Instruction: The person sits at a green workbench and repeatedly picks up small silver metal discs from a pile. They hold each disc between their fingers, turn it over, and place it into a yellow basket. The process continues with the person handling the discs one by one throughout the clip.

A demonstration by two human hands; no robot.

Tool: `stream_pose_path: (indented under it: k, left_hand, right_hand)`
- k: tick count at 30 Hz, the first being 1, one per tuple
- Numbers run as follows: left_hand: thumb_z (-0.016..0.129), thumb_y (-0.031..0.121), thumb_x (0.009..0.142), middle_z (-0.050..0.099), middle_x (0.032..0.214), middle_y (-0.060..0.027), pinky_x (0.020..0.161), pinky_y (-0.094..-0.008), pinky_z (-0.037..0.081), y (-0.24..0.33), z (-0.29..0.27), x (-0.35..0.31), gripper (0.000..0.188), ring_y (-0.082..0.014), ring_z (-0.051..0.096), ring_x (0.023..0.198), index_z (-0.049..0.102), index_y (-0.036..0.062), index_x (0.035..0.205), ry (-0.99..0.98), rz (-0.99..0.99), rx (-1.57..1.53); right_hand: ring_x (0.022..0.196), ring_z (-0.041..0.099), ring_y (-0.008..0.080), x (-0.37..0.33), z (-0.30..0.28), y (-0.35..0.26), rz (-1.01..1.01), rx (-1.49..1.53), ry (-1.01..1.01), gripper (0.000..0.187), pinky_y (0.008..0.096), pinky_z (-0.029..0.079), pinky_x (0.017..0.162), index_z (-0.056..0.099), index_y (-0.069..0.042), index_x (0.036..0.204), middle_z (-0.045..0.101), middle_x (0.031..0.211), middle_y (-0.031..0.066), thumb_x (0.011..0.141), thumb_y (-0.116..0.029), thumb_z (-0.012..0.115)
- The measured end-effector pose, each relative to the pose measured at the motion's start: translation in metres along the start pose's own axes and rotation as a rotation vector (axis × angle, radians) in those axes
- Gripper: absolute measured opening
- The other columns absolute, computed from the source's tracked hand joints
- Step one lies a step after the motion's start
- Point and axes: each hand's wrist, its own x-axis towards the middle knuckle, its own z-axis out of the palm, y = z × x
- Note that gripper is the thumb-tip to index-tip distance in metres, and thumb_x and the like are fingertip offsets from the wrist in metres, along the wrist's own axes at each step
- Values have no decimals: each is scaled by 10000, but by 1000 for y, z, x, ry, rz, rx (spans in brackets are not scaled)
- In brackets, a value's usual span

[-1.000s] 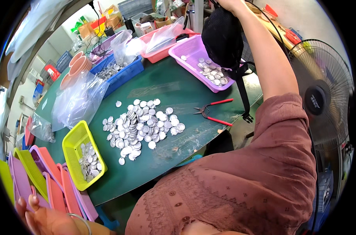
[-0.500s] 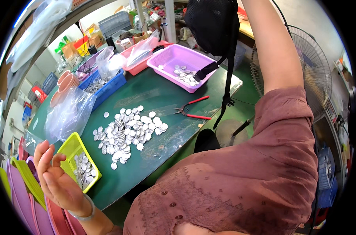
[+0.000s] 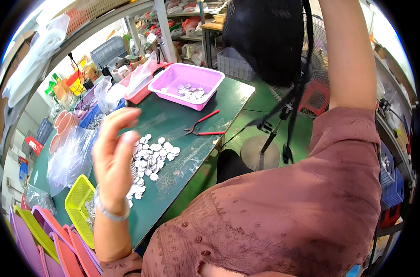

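Workshop w/ green table (image 3: 150, 203); black bag (image 3: 265, 41) beside raised R forearm (image 3: 350, 51)

Bag hangs just left of this forearm, long axis approx. vertical, its straps (image 3: 308, 32) reaching down, partly before fan pole (image 3: 271, 137). R hand is out of view, so its grip I cannot tell. L hand (image 3: 113, 164), farther from bag, is loosely open, holds nothing, and hides part of the metal discs (image 3: 152, 154). Btw. bag and L hand: purple tray (image 3: 173, 98), red-handled pliers (image 3: 209, 133).

Cluttered workshop, green floor (image 3: 240, 123).
Green worktop (image 3: 230, 99), pale post (image 3: 164, 34); packed shelving (image 3: 184, 15) at back, more shelves (image 3: 394, 78) right; bright upper right.
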Motion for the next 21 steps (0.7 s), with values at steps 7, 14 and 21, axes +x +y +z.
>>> stream_pose_path:
  k: [7, 14, 21]
  left_hand:
    - [759, 341, 634, 396, 1247, -162, 973, -366, 301, 22, 94, 39, 975, -258, 387, 1156, 185, 5, 1348, -339, 44, -324]
    - [663, 37, 726, 538, 1075, -80, 857, -286, 419, 32, 174, 27, 535, -140, 526, 961, 400, 13, 1191, -515, -68, -642]
    - [569, -31, 783, 599, 965, -45, 790, -263, 449, -10, 194, 18, 297, -114, 557, 865, 505, -8, 1072, -498, -371, -848]
  right_hand:
    - [547, 477, 118, -123, 17, -49, 136, -121, -273, 158, 248, 388, 496, 498, -29, 747, 504, 631, 21, 597, 7, 530]
    - [699, 411, 114, -211, 3, -29, 108, -38, -420, 224, 229, 353, 632, 457, -13, 800, 429, 753, 39, 639, -31, 613]
    - [587, 522, 93, -177, -41, -82, 2, 46, -114, 193, 210, 393, 489, 578, -47, 923, 584, 714, 65, 737, -93, 603]
